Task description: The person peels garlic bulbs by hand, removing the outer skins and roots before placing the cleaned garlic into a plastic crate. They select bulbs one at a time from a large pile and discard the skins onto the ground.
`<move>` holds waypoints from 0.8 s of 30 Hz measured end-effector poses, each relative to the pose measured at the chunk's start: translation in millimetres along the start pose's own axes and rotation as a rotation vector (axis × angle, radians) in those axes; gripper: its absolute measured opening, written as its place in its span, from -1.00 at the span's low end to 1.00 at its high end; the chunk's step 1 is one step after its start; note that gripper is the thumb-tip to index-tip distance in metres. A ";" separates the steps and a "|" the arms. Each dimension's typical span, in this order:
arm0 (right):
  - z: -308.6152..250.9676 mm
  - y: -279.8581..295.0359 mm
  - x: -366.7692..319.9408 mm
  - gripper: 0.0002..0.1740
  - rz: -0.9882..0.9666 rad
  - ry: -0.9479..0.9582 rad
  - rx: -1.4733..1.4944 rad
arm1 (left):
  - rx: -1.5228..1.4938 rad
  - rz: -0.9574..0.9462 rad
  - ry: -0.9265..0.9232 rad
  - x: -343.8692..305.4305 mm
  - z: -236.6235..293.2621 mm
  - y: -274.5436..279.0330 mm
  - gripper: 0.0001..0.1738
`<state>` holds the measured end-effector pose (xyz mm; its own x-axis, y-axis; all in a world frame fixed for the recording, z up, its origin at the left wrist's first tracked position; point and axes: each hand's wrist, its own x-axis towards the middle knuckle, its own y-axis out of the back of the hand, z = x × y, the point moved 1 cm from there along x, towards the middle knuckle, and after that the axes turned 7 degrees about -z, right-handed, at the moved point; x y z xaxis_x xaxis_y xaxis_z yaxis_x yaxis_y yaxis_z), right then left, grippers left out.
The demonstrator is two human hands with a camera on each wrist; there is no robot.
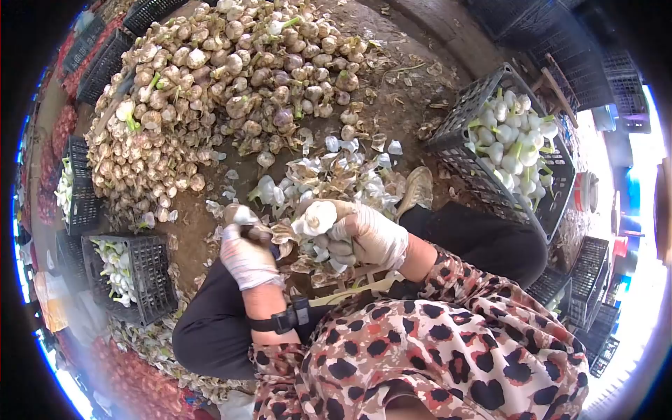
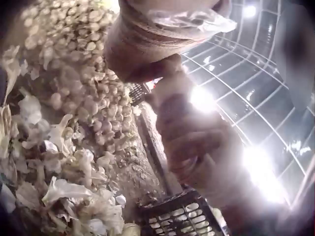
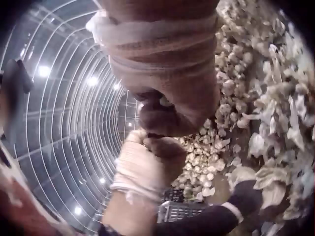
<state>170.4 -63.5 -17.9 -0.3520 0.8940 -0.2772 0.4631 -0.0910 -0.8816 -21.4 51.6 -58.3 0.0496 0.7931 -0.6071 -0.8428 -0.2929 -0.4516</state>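
Note:
In the head view, my gloved right hand [image 1: 371,234] grips a pale garlic bulb [image 1: 316,218], its root end turned up. My left hand [image 1: 250,255], also in a white glove with dark-smudged fingers, is curled beside it, and brown papery garlic skin [image 1: 283,233] shows at its fingertips. Both hands are over my lap, a short gap apart. The left wrist view is blurred. In the right wrist view, my right hand [image 3: 167,98] is close above the left hand [image 3: 140,167], and the bulb is hidden there.
A large heap of unpeeled garlic [image 1: 231,77] covers the ground ahead. Loose skins [image 1: 350,171] litter the floor before me. A black crate [image 1: 458,105] of white garlic stands on the right, another crate [image 1: 150,276] on the left. Stacked crates [image 1: 588,280] stand far right.

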 end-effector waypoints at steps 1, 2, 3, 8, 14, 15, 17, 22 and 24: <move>-1.5 0.7 1.1 -0.44 -0.013 0.003 0.039 | 0.037 0.094 -0.056 -8.8 9.3 -14.6 -0.85; -3.0 1.4 1.9 -0.46 -0.026 0.010 0.077 | 0.128 0.029 -0.070 -14.7 8.3 -18.0 -0.81; -3.7 1.4 3.0 -0.48 -0.041 0.012 0.114 | 0.217 -0.033 -0.088 -22.9 6.5 -19.3 -0.76; 2.5 6.9 6.1 -0.45 0.041 0.055 -0.017 | 0.717 -0.579 -0.361 -59.4 -5.0 -37.9 -0.58; 19.3 25.3 -1.5 0.19 -0.218 -0.081 0.220 | 1.058 -0.600 -0.518 -53.8 -0.9 -37.1 -0.67; 15.4 20.6 -1.1 0.18 -0.221 -0.087 0.224 | 0.888 -0.485 -0.409 -53.7 1.2 -38.2 -0.67; 3.8 7.1 -1.4 0.17 -0.225 -0.093 0.233 | 0.547 -0.263 -0.193 -54.5 6.3 -41.9 -0.67; -9.1 5.7 -1.3 -0.24 -0.015 -0.070 -0.191 | 1.038 -0.733 -0.779 -73.5 3.1 -55.1 -0.62; -3.9 8.5 -0.9 -0.23 0.040 -0.058 -0.218 | 1.247 -0.691 -0.952 -70.1 -3.8 -48.2 -0.72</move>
<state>177.8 -63.4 -23.6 -0.3727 0.8644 -0.3375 0.6406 -0.0235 -0.7675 17.8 8.1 3.6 0.6335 0.7328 0.2486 -0.7024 0.4098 0.5820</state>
